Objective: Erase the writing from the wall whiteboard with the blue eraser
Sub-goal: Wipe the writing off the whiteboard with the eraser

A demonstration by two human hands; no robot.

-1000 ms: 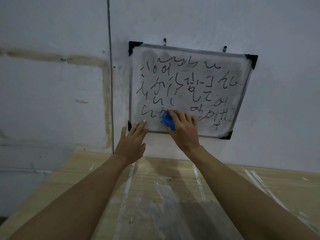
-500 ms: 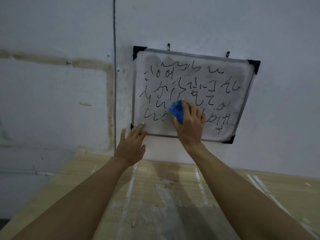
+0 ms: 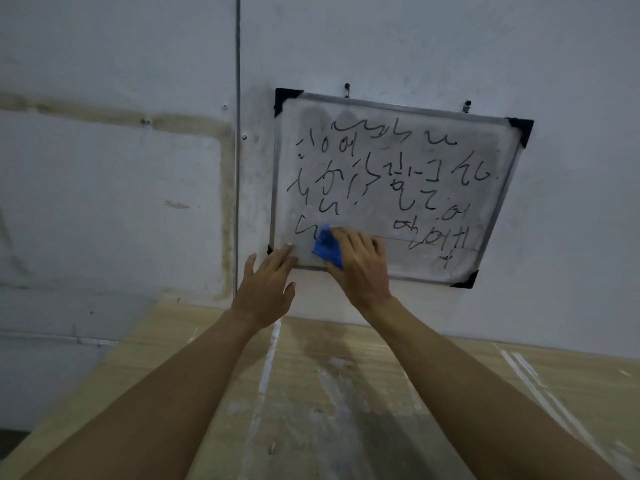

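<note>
Two bare hands reach up to a whiteboard (image 3: pixel 374 216) that hangs tilted on the grey wall (image 3: pixel 104 168) from two small hooks (image 3: pixel 347 88), its corners capped in black. The right hand (image 3: pixel 360 268) holds the blue eraser (image 3: pixel 327 250), fingers bent over it, and presses it against the lower left part of the board, just above the bottom frame. The left hand (image 3: pixel 265 285) lies flat with its fingers straight and spread, the fingertips touching the board's lower left corner, just beside the eraser. Black writing (image 3: pixel 408 174) covers most of the board in several rows; a strip to the right of the eraser looks wiped. Below both forearms runs a pale wooden tabletop (image 3: pixel 346 393) streaked with white
</note>
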